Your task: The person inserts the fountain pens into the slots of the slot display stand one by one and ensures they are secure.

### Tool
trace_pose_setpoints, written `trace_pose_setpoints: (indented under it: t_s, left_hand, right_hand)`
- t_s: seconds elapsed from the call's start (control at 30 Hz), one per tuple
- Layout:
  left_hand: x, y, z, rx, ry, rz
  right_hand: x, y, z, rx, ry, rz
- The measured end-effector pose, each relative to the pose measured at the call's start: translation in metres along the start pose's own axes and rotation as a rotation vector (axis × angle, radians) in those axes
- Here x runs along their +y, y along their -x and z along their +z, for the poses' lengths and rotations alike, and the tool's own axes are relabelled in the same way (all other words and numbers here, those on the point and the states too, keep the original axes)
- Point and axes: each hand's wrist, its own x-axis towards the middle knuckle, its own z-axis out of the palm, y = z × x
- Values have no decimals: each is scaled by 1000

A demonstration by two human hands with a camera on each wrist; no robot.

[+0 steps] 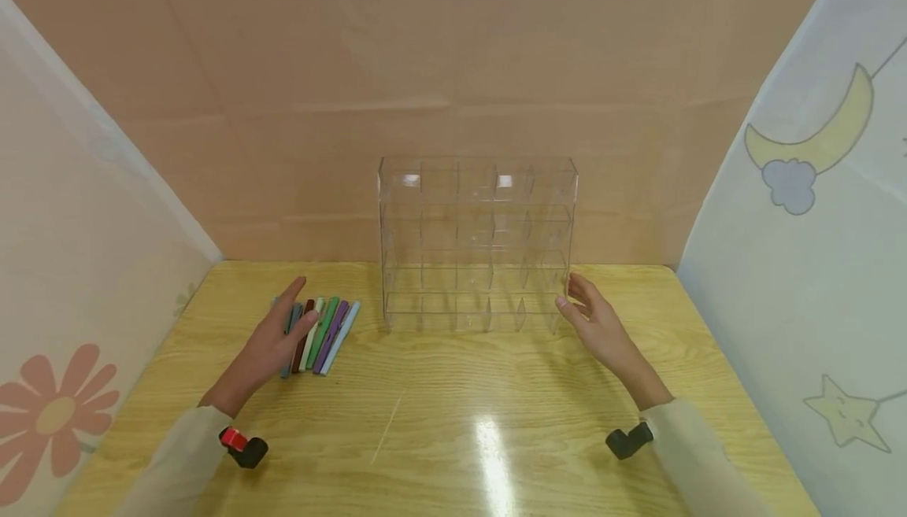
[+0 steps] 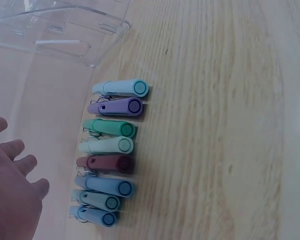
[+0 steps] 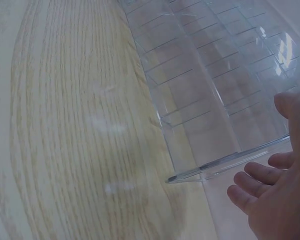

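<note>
A row of several capped marker pens (image 2: 107,146) in blue, green, brown and purple lies side by side on the left of the table. My left hand (image 1: 269,340) is over the row's left part, fingers extended and thumb apart, holding nothing. In the head view it hides some of the blue pens; the light blue pen (image 1: 341,338) and purple pen (image 1: 330,337) show at the right end. A clear plastic rack (image 1: 473,268) with small compartments stands upright at the table's back. Right at its right side edge is my right hand (image 1: 601,326), thumb toward the front and fingers loosely bent.
The wooden table (image 1: 425,422) carries the pens and rack. A tan backdrop (image 1: 453,53) rises behind the rack. Patterned panels flank both sides, with a flower (image 1: 57,415) on the left and a moon (image 1: 822,139) on the right.
</note>
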Motion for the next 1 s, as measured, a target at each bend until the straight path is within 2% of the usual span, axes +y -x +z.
trace_pose_setpoints:
  t_s: [0.23,0.57,1.0]
  left_hand:
    - [-6,1,0,-7,28,-42]
    - [-13,3,-1,-3,37,-111]
    - [-21,7,-2,22,76,-165]
  right_hand:
    - [6,-2,6,1,-40,13]
    - [7,-1,11,16,-45,20]
    - [16,-8,16,42,-23,55]
